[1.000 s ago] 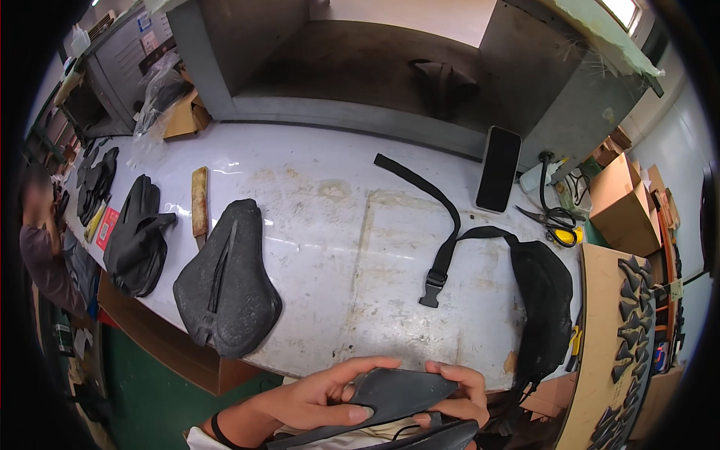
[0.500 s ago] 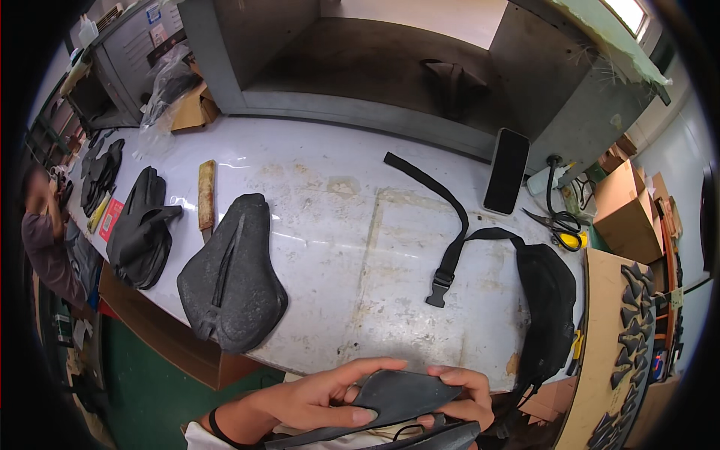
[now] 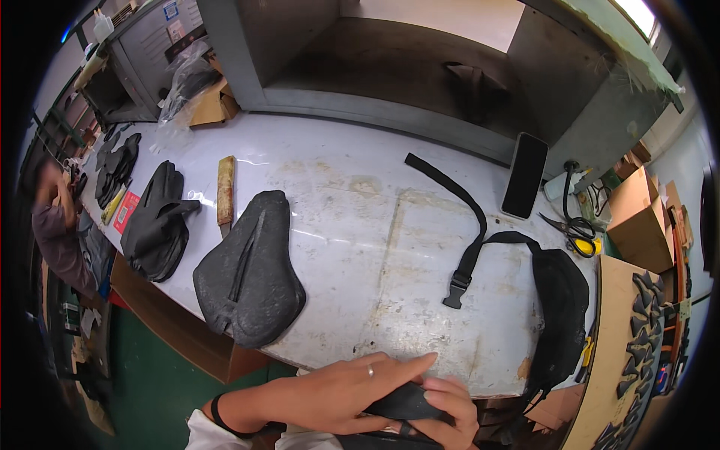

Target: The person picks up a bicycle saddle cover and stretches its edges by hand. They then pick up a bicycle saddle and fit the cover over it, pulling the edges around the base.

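Both hands are low in the view, at the table's near edge. They hold a dark grey, smooth, flexible piece (image 3: 407, 403) between them. My left hand (image 3: 349, 390), with a ring on one finger, reaches over the piece, its index finger stretched along the far edge. My right hand (image 3: 451, 411) grips the piece's right end with bent fingers. Much of the piece is hidden under the hands and below the frame. Beyond them on the table lies a dark grey moulded bag shell (image 3: 251, 270) with a lengthwise slit. A black waist bag (image 3: 561, 315) is at the right, its strap and buckle (image 3: 456, 290) spread leftward.
A yellowed handle tool (image 3: 226, 191) lies behind the shell. A black cloth bag (image 3: 156, 225) is farther left, near a seated person (image 3: 64, 232). A phone (image 3: 524, 176) leans on the metal cabinet (image 3: 412, 112). Scissors (image 3: 577, 229) and a board of small dark pieces (image 3: 637, 330) are right.
The dark grey piece is lower and more covered. My left hand has turned over it, knuckles up, where its thumb lay on top before. The whole view has shifted slightly.
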